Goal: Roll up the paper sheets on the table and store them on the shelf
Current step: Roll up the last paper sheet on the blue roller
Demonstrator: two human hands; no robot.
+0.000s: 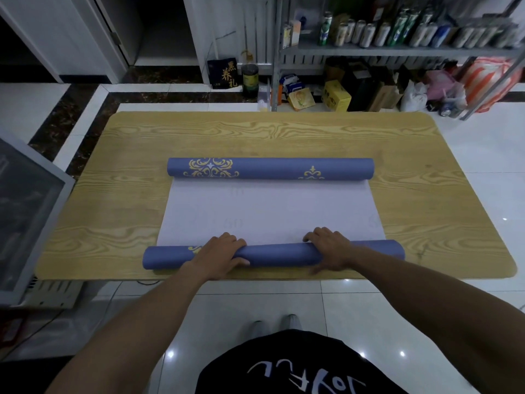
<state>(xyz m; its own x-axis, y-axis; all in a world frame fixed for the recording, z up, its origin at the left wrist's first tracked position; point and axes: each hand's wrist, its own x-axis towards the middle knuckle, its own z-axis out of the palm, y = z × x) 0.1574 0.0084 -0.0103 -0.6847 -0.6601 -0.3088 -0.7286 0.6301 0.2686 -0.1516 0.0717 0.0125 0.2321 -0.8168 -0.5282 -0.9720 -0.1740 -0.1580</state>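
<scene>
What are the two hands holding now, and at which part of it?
Both grip the near roll: the left hand left of its middle, the right hand right of its middle, each curled over its top. Both ends are free.

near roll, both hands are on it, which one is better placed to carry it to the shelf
Right, probably: the right hand grips the near roll on its right half, and the shelf stands beyond it to the right; the left hand sits farther off.

On the tiled floor [483, 155] stand a black bag [223, 73], a dark jar [250, 78] — and a yellow box [336, 95].
</scene>
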